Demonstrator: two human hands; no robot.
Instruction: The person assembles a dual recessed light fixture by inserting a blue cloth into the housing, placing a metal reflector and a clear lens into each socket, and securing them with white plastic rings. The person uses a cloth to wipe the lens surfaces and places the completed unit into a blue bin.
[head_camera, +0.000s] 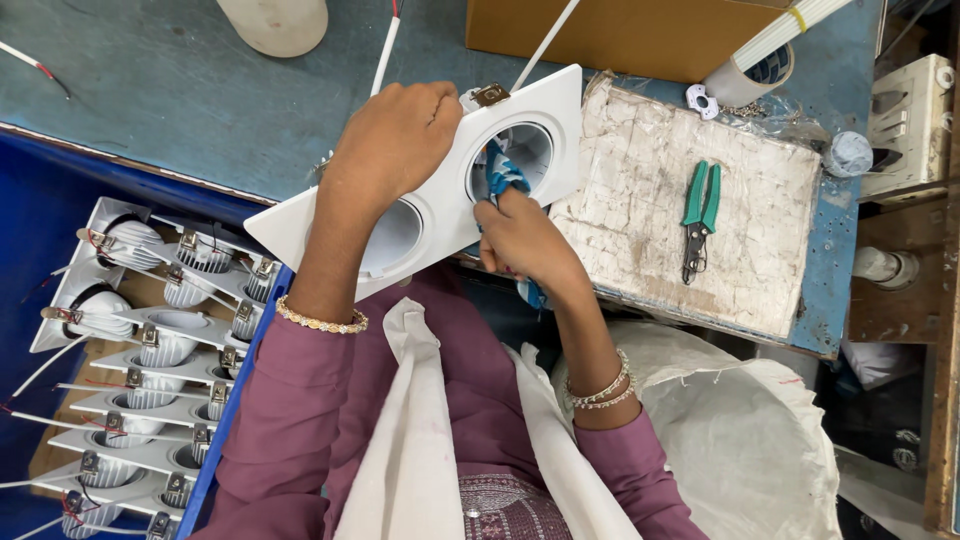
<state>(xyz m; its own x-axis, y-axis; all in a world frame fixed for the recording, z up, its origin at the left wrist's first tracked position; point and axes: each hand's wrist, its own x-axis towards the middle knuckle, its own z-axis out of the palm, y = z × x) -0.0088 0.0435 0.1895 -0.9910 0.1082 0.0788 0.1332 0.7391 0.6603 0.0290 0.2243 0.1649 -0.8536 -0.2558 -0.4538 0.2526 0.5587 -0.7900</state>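
Workbench (200, 90) lay below a white twin-ring lamp frame (440, 205), held tilted above its near edge. Left hand (395, 140) clamped its top; right hand (520, 240) pinched a blue cloth (500, 175) inside the right ring, apparently mid-wipe; the left ring seemed due next.

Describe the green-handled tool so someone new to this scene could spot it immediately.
Start at the blue worktable, then move to the worn white slab at its right end. The pliers lie alone on that slab, to the right of the person's right hand. Their green handles and dark metal jaws are the only colour on the pale surface.
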